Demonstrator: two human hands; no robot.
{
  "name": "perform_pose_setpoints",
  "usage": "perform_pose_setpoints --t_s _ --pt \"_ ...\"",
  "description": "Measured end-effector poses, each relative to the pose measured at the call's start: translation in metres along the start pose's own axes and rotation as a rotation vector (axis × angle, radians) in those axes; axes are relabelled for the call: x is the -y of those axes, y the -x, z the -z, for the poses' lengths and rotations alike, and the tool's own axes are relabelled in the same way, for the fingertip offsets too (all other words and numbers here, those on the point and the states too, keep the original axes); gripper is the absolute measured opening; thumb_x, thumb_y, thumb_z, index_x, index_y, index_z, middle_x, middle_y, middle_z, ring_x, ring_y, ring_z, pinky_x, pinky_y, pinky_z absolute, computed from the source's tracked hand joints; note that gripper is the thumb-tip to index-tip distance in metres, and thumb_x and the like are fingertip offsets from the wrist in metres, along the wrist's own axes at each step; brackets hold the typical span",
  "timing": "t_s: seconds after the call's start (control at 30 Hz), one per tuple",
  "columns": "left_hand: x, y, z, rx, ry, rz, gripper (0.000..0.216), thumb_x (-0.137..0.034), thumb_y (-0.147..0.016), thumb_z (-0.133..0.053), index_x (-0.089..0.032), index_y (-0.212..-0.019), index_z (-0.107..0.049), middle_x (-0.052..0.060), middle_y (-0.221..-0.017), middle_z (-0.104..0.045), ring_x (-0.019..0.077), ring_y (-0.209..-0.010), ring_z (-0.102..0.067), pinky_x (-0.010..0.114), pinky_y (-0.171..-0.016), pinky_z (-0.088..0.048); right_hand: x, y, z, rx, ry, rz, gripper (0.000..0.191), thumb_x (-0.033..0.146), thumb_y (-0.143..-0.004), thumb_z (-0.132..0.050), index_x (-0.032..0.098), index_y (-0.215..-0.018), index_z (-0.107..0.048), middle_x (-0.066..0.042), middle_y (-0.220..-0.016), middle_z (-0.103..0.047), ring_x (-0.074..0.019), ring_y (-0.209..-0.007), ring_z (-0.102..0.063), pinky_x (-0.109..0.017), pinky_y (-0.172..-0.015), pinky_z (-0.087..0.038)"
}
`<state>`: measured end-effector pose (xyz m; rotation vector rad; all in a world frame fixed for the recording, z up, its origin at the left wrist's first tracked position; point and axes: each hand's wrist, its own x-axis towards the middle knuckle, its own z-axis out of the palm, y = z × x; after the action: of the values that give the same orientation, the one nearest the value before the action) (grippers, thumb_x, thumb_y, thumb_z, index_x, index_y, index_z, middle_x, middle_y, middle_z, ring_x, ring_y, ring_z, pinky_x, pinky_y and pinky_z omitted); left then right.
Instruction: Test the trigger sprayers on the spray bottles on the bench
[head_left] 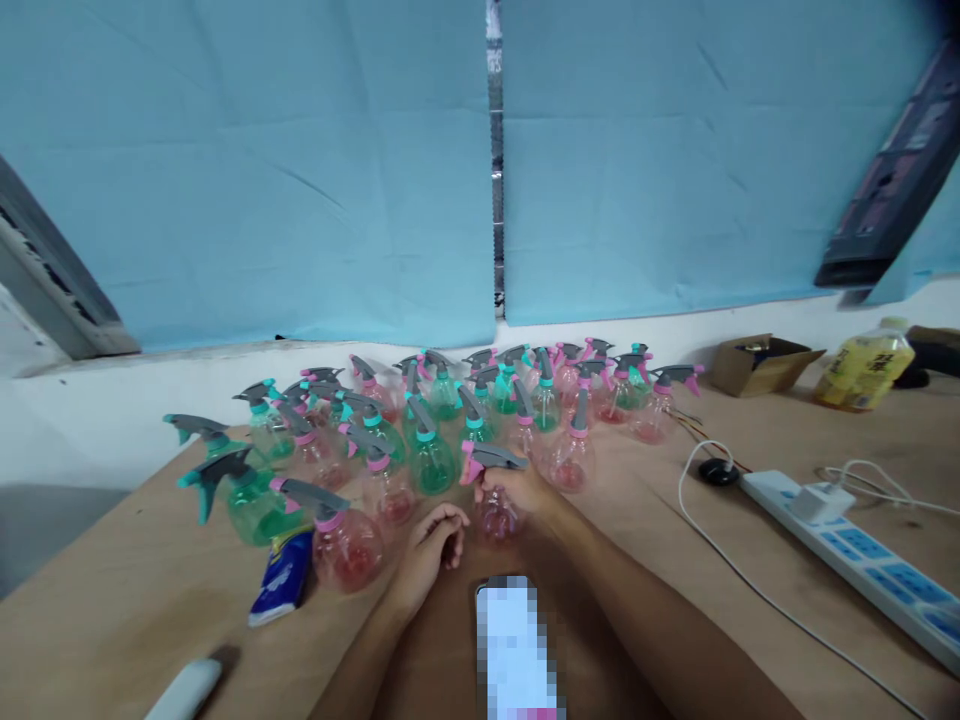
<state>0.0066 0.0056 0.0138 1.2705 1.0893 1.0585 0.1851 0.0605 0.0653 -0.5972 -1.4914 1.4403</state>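
Observation:
My right hand (517,488) is wrapped around the neck of a clear pink spray bottle (499,520), just under its grey and pink trigger head. The bottle is upright, with its nozzle to the left. Just left of it, my left hand (439,540) has its fingers curled in loosely, and I see nothing in them. Left of that hand stands another pink spray bottle (349,550), and a green spray bottle (433,460) stands behind the two hands. A phone (514,645) with a blurred-out screen lies between my forearms.
Several more pink and green spray bottles crowd the table (637,570) toward the wall. A blue packet (283,578) and a white object (187,690) lie at left. At right are a power strip (847,545), a white cable, a cardboard box (761,368) and a yellow-labelled bottle (862,370).

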Motion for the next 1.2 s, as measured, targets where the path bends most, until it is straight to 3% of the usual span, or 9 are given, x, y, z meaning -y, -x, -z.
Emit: perform_pose_setpoints --t_s 0.37,0.6,0.8,1.0,1.1,1.2 --pt "0.001 0.002 0.0 0.026 -0.072 0.011 0.024 -0.04 -0.086 -0.051 -0.017 -0.085 -0.06 -0.006 -0.057 -0.051 0.0083 -0.048 -0.046 0.019 -0.048 -0.031 0.0 0.0 0.002 0.039 -0.006 -0.003 0.03 0.016 -0.063 -0.051 0.019 -0.085 -0.071 0.002 -0.063 -0.065 -0.0133 -0.058 -0.059 -0.025 -0.06 -0.045" --pt "-0.001 0.005 -0.004 0.059 -0.167 0.003 0.026 -0.041 -0.088 -0.05 -0.017 -0.087 -0.06 -0.006 -0.058 -0.051 0.0085 -0.049 -0.046 0.019 -0.05 -0.031 -0.011 -0.003 0.0 -0.065 -0.02 -0.001 0.021 0.015 -0.061 -0.05 0.018 -0.073 -0.067 0.002 -0.057 -0.063 -0.012 -0.051 -0.056 -0.024 -0.055 -0.045" --pt "-0.002 0.007 -0.005 0.066 -0.161 -0.005 0.025 -0.041 -0.088 -0.05 -0.017 -0.087 -0.059 -0.006 -0.058 -0.05 0.0089 -0.05 -0.045 0.02 -0.051 -0.032 -0.016 0.0 -0.001 -0.083 0.115 0.126 0.026 0.016 -0.074 -0.055 0.02 -0.096 -0.067 0.002 -0.068 -0.066 -0.0143 -0.062 -0.063 -0.026 -0.062 -0.049" --pt "0.0 0.007 -0.005 0.081 -0.203 -0.028 0.026 -0.041 -0.09 -0.048 -0.018 -0.087 -0.059 -0.006 -0.058 -0.05 0.0095 -0.051 -0.046 0.021 -0.052 -0.033 -0.033 0.007 -0.008 -0.329 0.22 0.411 0.023 0.033 -0.092 -0.052 0.023 -0.113 -0.056 -0.001 -0.085 -0.065 -0.0146 -0.071 -0.062 -0.029 -0.07 -0.05" --pt "0.002 0.008 -0.006 0.078 -0.246 -0.048 0.026 -0.041 -0.091 -0.047 -0.018 -0.086 -0.058 -0.006 -0.058 -0.049 0.01 -0.052 -0.046 0.021 -0.053 -0.034 -0.035 0.006 -0.013 -0.464 0.369 0.479 0.02 0.033 -0.094 -0.05 0.022 -0.107 -0.06 -0.002 -0.085 -0.063 -0.0158 -0.076 -0.06 -0.03 -0.074 -0.049" --pt "0.004 0.01 -0.008 0.084 -0.279 -0.068 0.025 -0.04 -0.091 -0.046 -0.018 -0.086 -0.059 -0.006 -0.058 -0.048 0.0108 -0.053 -0.045 0.021 -0.053 -0.035 -0.02 0.006 -0.018 -0.567 0.516 0.59 0.017 0.03 -0.091 -0.055 0.02 -0.096 -0.067 -0.004 -0.091 -0.058 -0.0181 -0.088 -0.058 -0.032 -0.08 -0.048"
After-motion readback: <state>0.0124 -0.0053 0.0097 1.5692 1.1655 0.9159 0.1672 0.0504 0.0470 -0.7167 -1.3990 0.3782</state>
